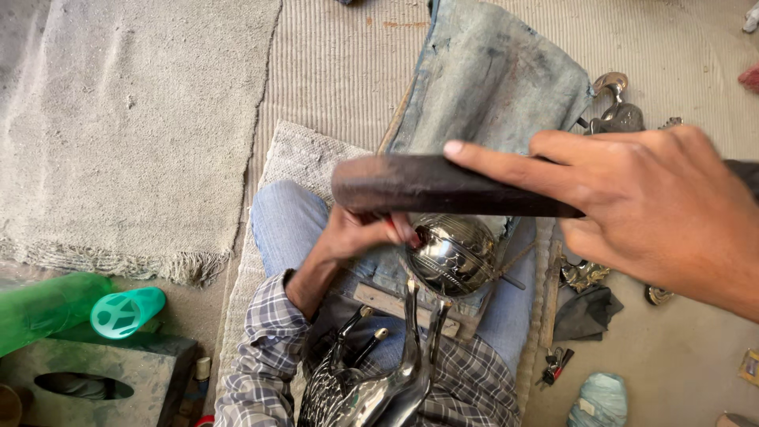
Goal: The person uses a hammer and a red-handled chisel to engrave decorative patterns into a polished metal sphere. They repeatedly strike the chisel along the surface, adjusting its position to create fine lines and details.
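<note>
right hand [656,213]: closed around a dark wooden mallet [427,186], raised above the lap.
left hand [360,233]: pinches a small tool against the engraved metal ball [455,253].
advice: strike squarely, keeping the ball braced.

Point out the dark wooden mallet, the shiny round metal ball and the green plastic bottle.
dark wooden mallet [411,184]: head view, its thick end.
shiny round metal ball [455,253]: head view, its engraved front.
green plastic bottle [47,308]: head view, its body.

The right hand [656,209] is raised close to the camera, fingers wrapped in a grip, forefinger stretched out straight. The left hand [360,233] reaches down over the lap, fingertips pinched together.
</note>
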